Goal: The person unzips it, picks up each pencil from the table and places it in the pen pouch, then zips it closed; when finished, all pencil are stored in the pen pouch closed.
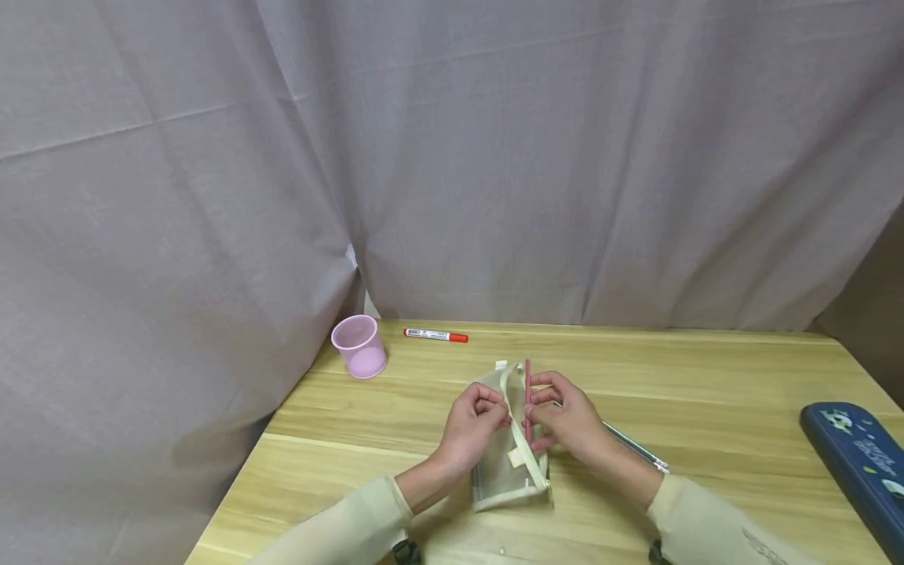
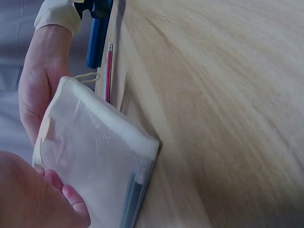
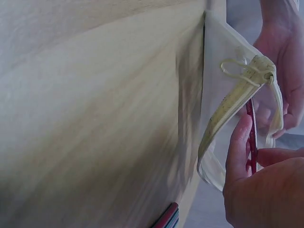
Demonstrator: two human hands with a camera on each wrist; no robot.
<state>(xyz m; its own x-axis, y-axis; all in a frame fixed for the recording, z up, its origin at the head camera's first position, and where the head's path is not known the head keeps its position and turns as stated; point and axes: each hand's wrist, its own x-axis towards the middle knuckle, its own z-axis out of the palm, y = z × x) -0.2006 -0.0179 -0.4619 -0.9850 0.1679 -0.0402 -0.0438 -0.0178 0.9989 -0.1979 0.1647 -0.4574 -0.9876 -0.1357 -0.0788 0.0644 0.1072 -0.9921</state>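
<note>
A translucent mesh zip pouch [image 1: 494, 479] with cream edging stands tilted on the table, its zipper open. My left hand [image 1: 475, 428] pinches one edge of the opening. In my right hand [image 1: 568, 420] a red pencil [image 1: 527, 384] is held between thumb and fingers at the mouth of the pouch. The right wrist view shows the pencil [image 3: 251, 123] with its far end inside the zipper opening. Dark stick-like things [image 2: 132, 202] show through the mesh near the pouch's lower edge. More pencils [image 1: 639, 449] lie under the right forearm, partly hidden by it.
A pink cup [image 1: 359, 347] stands at the back left of the wooden table [image 1: 318, 471]. To its right lies a red-capped marker [image 1: 435, 336]. A dark blue case [image 1: 858, 463] with printed pictures sits at the right edge. Grey curtain [image 1: 480, 157] hangs behind.
</note>
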